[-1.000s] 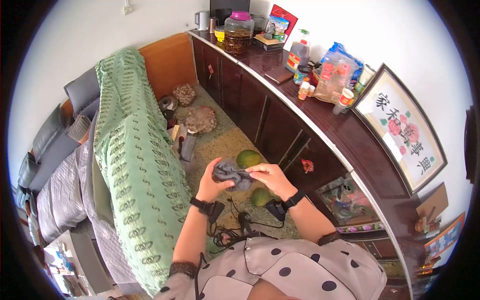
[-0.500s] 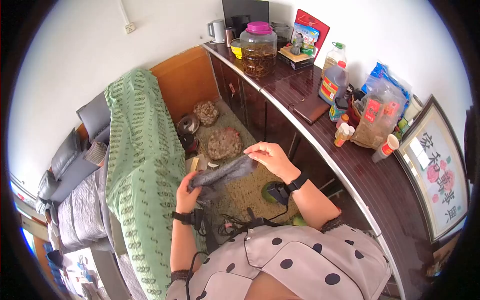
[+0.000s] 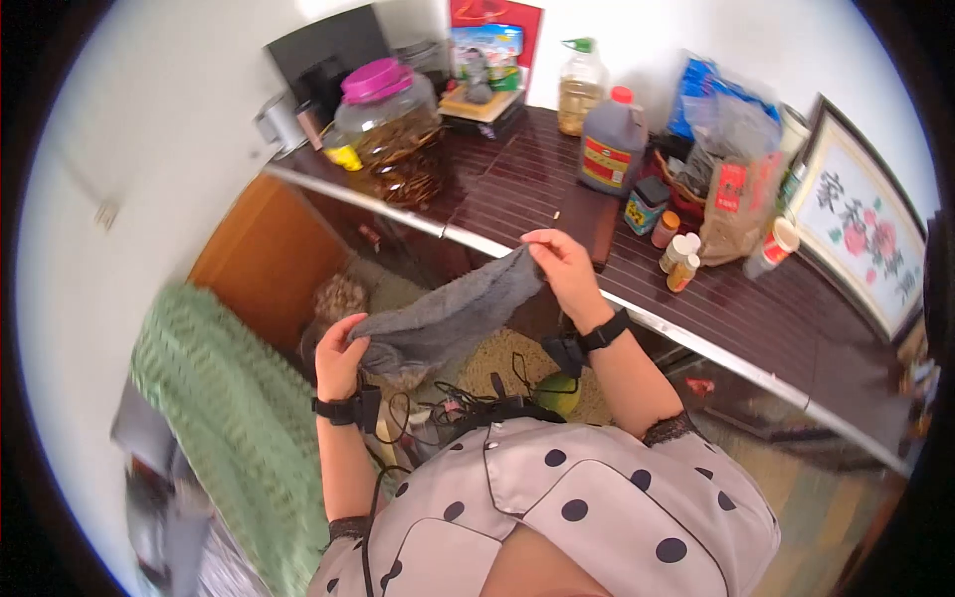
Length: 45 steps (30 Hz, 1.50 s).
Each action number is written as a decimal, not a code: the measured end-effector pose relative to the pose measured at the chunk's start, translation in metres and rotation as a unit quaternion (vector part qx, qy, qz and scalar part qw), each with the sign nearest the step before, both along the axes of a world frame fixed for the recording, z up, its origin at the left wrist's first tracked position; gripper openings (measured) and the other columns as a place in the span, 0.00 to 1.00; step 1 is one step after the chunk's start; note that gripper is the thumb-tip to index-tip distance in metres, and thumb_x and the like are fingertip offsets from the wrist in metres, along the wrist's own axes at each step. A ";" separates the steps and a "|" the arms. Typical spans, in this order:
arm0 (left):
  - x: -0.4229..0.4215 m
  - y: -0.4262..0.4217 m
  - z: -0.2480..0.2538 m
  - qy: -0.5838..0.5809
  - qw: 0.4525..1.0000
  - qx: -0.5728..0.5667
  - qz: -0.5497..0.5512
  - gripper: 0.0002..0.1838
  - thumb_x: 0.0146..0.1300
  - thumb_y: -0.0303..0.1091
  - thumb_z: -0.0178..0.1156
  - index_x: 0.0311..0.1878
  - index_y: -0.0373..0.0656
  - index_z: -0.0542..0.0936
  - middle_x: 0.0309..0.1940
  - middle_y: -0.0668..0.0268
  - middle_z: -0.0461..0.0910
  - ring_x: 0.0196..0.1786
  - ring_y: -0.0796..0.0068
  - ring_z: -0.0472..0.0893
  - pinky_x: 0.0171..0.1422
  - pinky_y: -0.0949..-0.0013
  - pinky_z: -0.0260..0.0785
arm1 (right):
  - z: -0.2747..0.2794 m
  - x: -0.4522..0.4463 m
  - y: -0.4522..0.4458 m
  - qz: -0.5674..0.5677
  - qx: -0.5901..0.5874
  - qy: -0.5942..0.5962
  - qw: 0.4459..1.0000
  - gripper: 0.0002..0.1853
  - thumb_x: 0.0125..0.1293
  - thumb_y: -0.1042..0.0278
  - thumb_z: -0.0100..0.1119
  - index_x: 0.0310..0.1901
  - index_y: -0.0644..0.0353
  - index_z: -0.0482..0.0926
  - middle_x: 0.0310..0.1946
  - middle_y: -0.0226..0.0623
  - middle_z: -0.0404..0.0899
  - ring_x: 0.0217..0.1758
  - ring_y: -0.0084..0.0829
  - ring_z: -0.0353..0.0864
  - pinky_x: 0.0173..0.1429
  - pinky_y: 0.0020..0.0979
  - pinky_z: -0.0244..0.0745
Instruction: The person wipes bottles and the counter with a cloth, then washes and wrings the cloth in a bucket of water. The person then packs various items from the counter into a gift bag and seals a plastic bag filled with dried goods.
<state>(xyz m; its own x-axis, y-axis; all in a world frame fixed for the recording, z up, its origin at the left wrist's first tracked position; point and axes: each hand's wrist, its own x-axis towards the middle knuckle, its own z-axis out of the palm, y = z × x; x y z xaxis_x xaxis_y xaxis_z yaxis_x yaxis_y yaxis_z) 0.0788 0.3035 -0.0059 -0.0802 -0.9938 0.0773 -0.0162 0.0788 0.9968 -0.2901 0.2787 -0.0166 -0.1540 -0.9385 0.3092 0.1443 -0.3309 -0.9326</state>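
Though blurred by motion, recognisable at far left as green cover (image 3: 219, 398), probably fabric. Next, at left hand (image 3: 338, 360): pinching one end of grey cloth (image 3: 448, 313) between thumb and fingers. Spread between hands, held up in front of dark cabinet (image 3: 736, 310). At right hand (image 3: 572, 277): pinching the other end likewise. Farther right, on cabinet: red-capped jug (image 3: 609, 149), small bottles (image 3: 682, 271), framed picture (image 3: 863, 234) with calligraphy and flowers.

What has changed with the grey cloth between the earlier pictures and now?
The left hand and right hand have moved apart, spreading the bunched grey cloth out between them. Both still hold it; the pink-lidded jar remains on the cabinet top.
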 end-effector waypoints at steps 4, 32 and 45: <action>-0.022 -0.092 0.032 -0.041 0.995 -0.045 -0.079 0.18 0.58 0.18 0.57 0.53 0.35 0.77 0.45 0.66 0.79 0.47 0.78 0.77 0.54 0.74 0.69 | 0.005 0.018 -0.012 0.019 0.069 0.152 0.986 0.28 0.65 0.69 0.60 0.66 0.55 0.64 0.66 0.39 0.64 0.70 0.36 0.64 0.68 0.38 0.63; -0.470 -0.251 0.070 0.111 0.843 0.205 -0.484 0.30 0.67 0.28 0.56 0.70 0.40 0.58 0.63 0.57 0.66 0.61 0.62 0.71 0.59 0.58 0.73 | -0.005 -0.099 0.083 -0.211 -0.101 -0.307 0.922 0.44 0.55 0.56 0.72 0.68 0.61 0.58 0.66 0.38 0.65 0.69 0.39 0.63 0.72 0.45 0.57; -0.544 -0.292 0.035 0.287 0.826 0.237 -0.423 0.10 0.62 0.26 0.58 0.45 0.41 0.71 0.46 0.63 0.74 0.52 0.66 0.75 0.56 0.60 0.70 | -0.018 -0.030 0.122 -0.452 0.025 -0.260 0.853 0.43 0.48 0.68 0.77 0.64 0.66 0.63 0.60 0.37 0.70 0.62 0.36 0.69 0.68 0.37 0.62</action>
